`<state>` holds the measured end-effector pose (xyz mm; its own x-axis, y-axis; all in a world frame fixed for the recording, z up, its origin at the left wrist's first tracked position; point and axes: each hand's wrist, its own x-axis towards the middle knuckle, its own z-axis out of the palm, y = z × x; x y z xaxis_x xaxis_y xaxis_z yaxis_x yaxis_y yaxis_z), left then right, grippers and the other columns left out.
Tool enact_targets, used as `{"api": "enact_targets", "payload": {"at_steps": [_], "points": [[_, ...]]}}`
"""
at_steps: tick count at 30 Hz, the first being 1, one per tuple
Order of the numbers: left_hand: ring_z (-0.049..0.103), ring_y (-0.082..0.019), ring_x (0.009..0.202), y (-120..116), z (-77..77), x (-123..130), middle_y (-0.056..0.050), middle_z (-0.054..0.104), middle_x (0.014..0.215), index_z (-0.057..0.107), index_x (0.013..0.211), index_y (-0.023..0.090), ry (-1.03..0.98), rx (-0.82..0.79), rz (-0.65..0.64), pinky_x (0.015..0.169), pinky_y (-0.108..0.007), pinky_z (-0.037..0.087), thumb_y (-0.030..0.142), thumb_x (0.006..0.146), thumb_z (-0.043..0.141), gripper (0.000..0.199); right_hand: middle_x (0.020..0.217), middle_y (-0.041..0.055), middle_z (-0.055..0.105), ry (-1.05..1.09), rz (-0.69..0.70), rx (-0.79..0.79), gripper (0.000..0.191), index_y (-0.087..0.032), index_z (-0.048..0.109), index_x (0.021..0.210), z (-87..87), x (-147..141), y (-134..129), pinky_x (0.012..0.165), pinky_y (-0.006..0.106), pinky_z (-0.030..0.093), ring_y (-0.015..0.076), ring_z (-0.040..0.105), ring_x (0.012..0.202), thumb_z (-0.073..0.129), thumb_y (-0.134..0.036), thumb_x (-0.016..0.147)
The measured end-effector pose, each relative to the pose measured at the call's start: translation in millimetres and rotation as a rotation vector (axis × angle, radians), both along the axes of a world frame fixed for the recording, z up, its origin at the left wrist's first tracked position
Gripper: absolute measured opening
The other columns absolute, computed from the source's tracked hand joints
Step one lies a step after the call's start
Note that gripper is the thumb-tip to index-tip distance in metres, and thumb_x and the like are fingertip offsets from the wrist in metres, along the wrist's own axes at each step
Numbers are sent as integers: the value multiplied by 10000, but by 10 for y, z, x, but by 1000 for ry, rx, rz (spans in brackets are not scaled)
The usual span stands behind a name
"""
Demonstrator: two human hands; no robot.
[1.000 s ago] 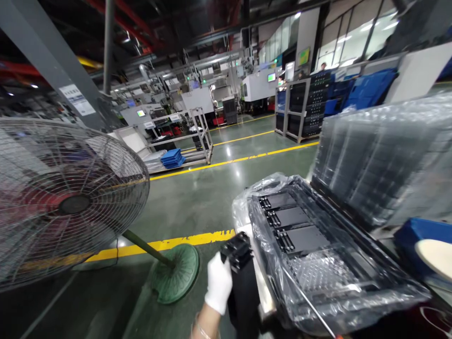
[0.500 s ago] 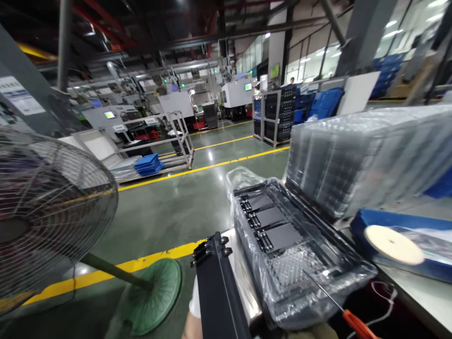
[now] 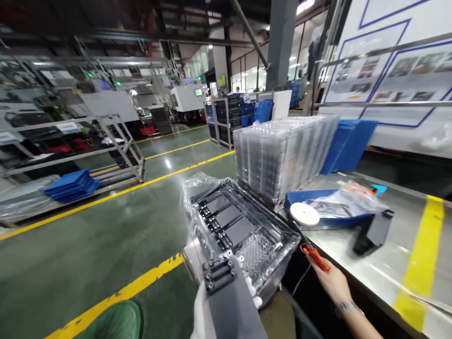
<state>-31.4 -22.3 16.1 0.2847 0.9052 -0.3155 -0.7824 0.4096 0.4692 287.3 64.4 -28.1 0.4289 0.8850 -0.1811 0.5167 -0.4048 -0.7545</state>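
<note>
We hold a dark grey panel upright in front of us, beside the bagged tray.

Our gloved left hand (image 3: 206, 308) wraps the grey panel (image 3: 229, 301), connector end up; our bare right hand (image 3: 326, 278) grips an orange-handled tool (image 3: 315, 256) at the steel tabletop (image 3: 370, 273). The tray (image 3: 240, 230) overhangs its edge; green factory floor (image 3: 88, 245) lies beyond.

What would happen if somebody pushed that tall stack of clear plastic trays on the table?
The stack of clear trays stands tall near the edge of the table, so a push up high might tip it. The trays look thin and see-through, so they are probably light and a bit bendy. Their shiny plastic may let them slide apart.
</note>
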Motion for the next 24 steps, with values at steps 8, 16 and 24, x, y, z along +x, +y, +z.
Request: {"api": "enact_targets", "payload": {"at_steps": [8,16,24], "points": [[636,-372,971,46,126,353,-156,704,963,689,1036,164,15,-48,-117,874,-485,471,599,710,593,551,955,238,672,-38,-153,-107,429,-156,562,881,-396,-1,133,857,470,508,378,638,982,459,-490,633],[617,-325,929,37,265,584,-188,679,971,672,1039,79,-46,16,-258,897,-461,435,723,764,423,743,556,62,625,294,89,-200,474,-215,588,657,-362,300,-940,574,340,501,221,596,510,473,-674,690],[600,-230,797,-75,392,955,-102,669,848,644,1074,116,-225,-168,-549,843,-375,424,625,814,447,605,1050,98,699,233,-25,25,664,-199,701,959,325,-61,-1744,925,348,531,287,654,993,543,-737,603]]}}
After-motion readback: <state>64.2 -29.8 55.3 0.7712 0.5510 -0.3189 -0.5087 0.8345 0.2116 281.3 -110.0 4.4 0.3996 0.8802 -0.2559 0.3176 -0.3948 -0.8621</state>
